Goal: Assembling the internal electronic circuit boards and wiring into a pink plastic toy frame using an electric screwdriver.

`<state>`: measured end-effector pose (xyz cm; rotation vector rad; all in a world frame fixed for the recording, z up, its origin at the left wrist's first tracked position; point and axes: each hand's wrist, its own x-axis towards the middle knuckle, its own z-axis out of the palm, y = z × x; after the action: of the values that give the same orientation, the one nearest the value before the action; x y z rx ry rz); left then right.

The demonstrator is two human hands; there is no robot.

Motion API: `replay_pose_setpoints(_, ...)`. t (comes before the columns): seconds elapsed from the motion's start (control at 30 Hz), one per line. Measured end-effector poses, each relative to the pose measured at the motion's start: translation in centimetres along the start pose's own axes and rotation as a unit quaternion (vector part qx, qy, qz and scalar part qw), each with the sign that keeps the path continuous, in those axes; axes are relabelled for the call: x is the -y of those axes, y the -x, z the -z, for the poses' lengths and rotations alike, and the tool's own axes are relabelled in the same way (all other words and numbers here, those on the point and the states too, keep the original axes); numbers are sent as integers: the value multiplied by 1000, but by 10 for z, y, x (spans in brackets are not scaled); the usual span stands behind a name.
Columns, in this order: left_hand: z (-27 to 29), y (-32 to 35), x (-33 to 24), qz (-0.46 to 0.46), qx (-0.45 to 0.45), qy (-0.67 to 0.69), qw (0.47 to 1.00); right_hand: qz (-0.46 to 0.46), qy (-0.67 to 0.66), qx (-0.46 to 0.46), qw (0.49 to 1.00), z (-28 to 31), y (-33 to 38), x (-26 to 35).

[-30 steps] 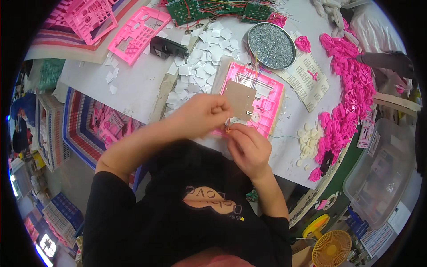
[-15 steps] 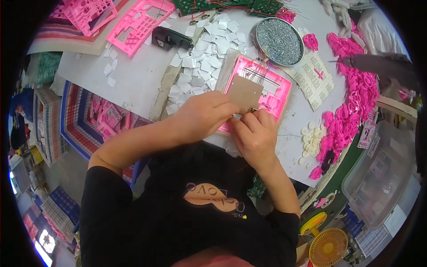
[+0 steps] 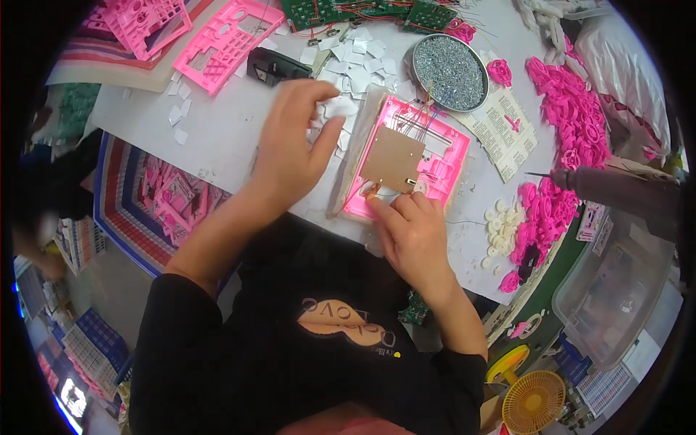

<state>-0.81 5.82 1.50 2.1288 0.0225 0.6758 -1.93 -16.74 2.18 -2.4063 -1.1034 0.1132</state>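
Observation:
In front of me lies a pink plastic case [image 3: 455, 156], open side up, with a tan board [image 3: 395, 159] and thin wires inside. My right hand [image 3: 413, 225] is on its near edge, fingers bent. Its thumb and fingertips press by a thin wire below the board; what lies under them is partly hidden. Farther left, my left hand [image 3: 293, 141] is raised over the scattered white pieces [image 3: 359, 72], thumb and forefinger apart. One white piece [image 3: 339, 109] shows between these fingertips, and no grip on it is visible.
A round tray of small screws [image 3: 451, 72] stands beyond the case. Pink parts [image 3: 573, 116] and small white rings [image 3: 504, 228] lie to the right, near a dark pointed tool [image 3: 609, 187]. Green circuit boards [image 3: 348, 13], a black part [image 3: 275, 67] and pink frames [image 3: 228, 40] lie at the back.
My left hand has left the case and moved up and left to the white pieces, its fingers spreading. My right hand stays at the case's near edge.

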Motion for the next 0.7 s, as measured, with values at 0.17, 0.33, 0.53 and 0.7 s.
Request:
replay_pose_setpoints(0.17,23,64,-12,70,245,15,967,-30,39,-31,998,-11,2,8)
replay_pose_setpoints(0.33,29,76,-9,164,335,88,924,11,10,-34,999,-6,3,1)
replay_pose_setpoints(0.53,25,22,-10,95,178,88,975,2,5,-40,999,-7,-8,3)
replay_pose_setpoints(0.7,-12,4,-9,24,142,95,985,-6,50,-26,998,-11,-10,13)
